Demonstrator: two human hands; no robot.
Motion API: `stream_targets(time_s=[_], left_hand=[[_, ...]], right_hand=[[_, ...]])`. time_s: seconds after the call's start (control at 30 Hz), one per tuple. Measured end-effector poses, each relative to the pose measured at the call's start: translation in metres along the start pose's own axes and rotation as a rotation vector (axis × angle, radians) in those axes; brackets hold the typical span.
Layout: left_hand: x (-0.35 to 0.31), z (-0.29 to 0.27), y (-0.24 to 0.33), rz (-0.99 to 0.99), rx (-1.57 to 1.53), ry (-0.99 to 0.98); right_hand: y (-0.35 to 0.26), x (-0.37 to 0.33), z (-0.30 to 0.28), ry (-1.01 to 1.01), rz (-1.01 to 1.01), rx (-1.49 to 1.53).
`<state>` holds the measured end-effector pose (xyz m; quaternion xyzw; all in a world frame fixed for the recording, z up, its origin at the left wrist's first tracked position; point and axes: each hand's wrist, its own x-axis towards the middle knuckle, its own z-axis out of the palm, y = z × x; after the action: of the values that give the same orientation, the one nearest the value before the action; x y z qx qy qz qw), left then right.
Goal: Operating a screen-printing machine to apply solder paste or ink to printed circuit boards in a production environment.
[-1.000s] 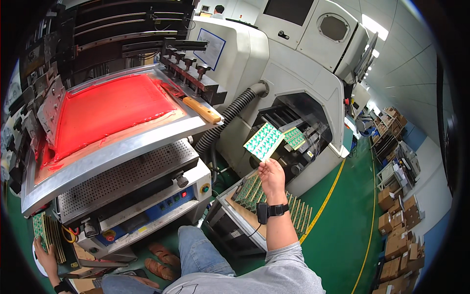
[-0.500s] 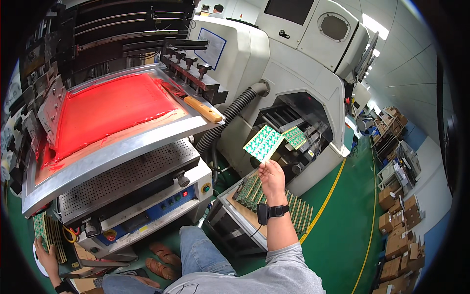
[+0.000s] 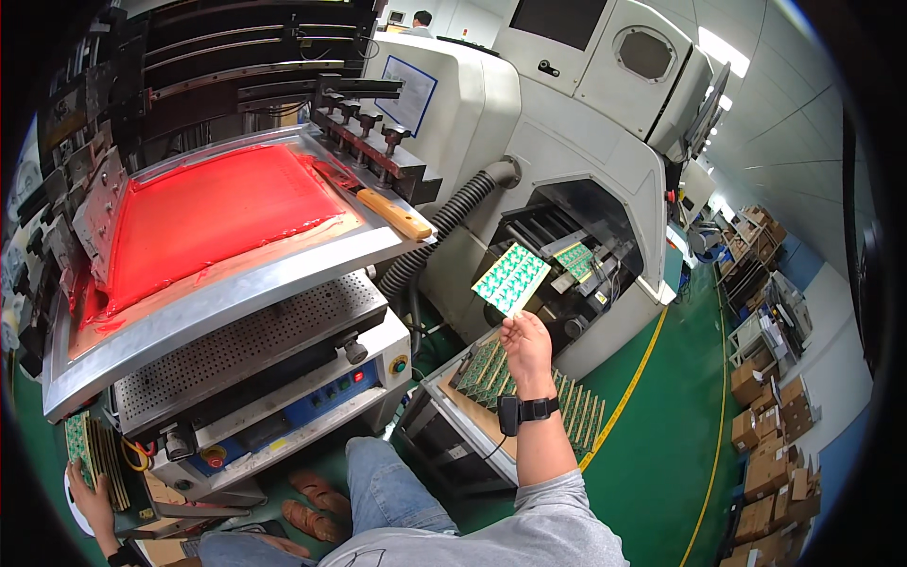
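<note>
One pale-edged, green-and-white board is before the white machine, pinched at its lower corner by the right hand, long axis slanting up rightward; the left hand touches other boards, grip unclear.

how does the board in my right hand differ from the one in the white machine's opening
The held board is pinched at its lower edge by your right hand; the machine board sits in the opening of the white machine.
The held board looks larger and brighter in this view; the machine board looks smaller and duller.
Both show green patterning.
</note>
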<state>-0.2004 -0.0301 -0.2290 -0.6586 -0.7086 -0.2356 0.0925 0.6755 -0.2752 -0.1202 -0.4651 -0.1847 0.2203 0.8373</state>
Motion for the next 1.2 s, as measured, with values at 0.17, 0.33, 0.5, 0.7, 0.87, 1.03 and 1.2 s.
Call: stream_targets(time_s=[0.17, 0.33, 0.5, 0.7, 0.87, 1.03, 1.2], left_hand=[[-0.001, 0.005, -0.009, 0.025, 0.043, 0.008], [0.000, 0.000, 0.001, 0.013, 0.032, 0.011], [-0.001, 0.004, -0.013, -0.001, 0.015, -0.012], [0.001, 0.008, -0.012, 0.026, 0.019, 0.020], [-0.002, 0.006, -0.016, 0.024, 0.013, 0.007], [0.000, 0.008, -0.016, 0.030, 0.018, 0.008], [-0.002, 0.003, -0.013, 0.020, 0.019, 0.008]], right_hand=[[-0.010, 0.009, -0.006, 0.005, -0.042, -0.009], [-0.032, 0.027, -0.029, 0.038, -0.086, -0.045], [-0.045, 0.041, -0.049, 0.123, -0.107, -0.090], [-0.039, 0.056, -0.074, 0.168, -0.005, 0.005], [-0.037, 0.057, -0.071, 0.173, 0.031, 0.027], [-0.040, 0.071, -0.077, 0.225, 0.056, 0.035], [-0.048, 0.091, -0.093, 0.269, 0.067, 0.026]])
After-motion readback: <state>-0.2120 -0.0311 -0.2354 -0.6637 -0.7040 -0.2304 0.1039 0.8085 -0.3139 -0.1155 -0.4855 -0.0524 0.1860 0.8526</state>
